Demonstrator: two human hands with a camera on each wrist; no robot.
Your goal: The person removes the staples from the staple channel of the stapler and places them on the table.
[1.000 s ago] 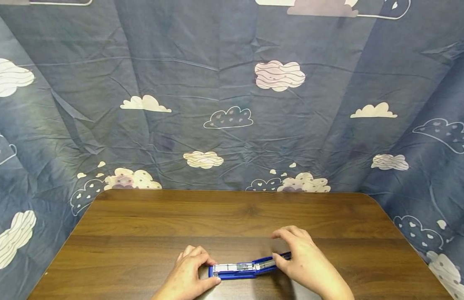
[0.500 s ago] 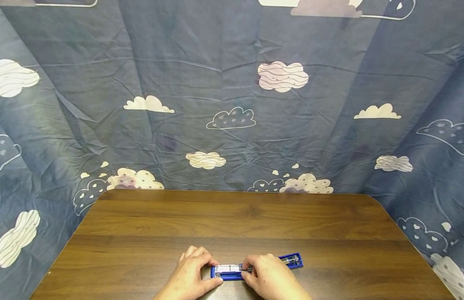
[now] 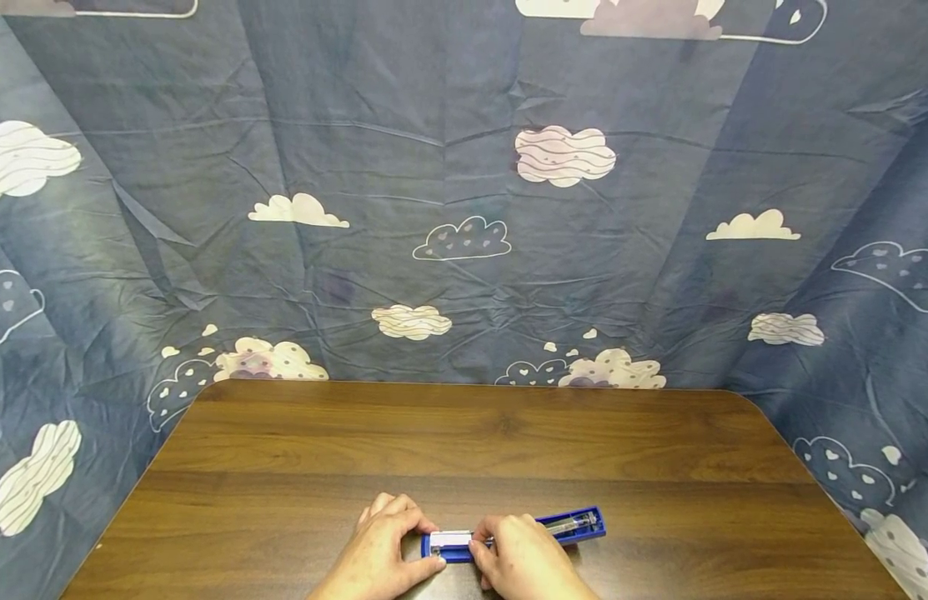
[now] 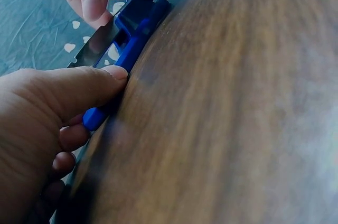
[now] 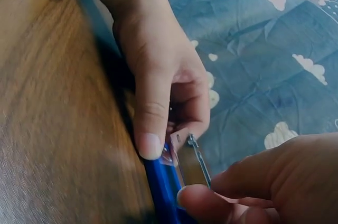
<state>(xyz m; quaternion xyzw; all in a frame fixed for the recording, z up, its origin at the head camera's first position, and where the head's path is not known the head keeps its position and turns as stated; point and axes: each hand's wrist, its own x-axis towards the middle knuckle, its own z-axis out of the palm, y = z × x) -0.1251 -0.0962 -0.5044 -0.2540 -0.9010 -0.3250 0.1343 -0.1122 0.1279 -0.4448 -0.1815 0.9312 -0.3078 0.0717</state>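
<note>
Blue stapler spread open between two hands

We see a dark blue curtain [image 3: 388,167] filling most of the head view, printed with pale clouds [image 3: 564,156] and hanging behind the far edge of the counter. The brown wood-grain counter [image 3: 501,433] spreads below it, and at its near side we find both hands with the stapler [image 3: 569,527].

We see the left hand [image 3: 384,546] gripping the stapler's left end, thumb on the near side and fingers on the far side. The right hand [image 3: 527,554] lies over the stapler's middle and hides that part from us in the head view; its thumb and forefinger pinch a thin metal rod [image 5: 200,161], seen best from the right wrist.

The stapler lies on the counter, its two halves opened out nearly in a line with a slight bend. One stretch shows between the hands, and the other half reaches past the right hand, angled slightly away from us. Smallest of all, the rod stands just beside the stapler's metal channel.
</note>
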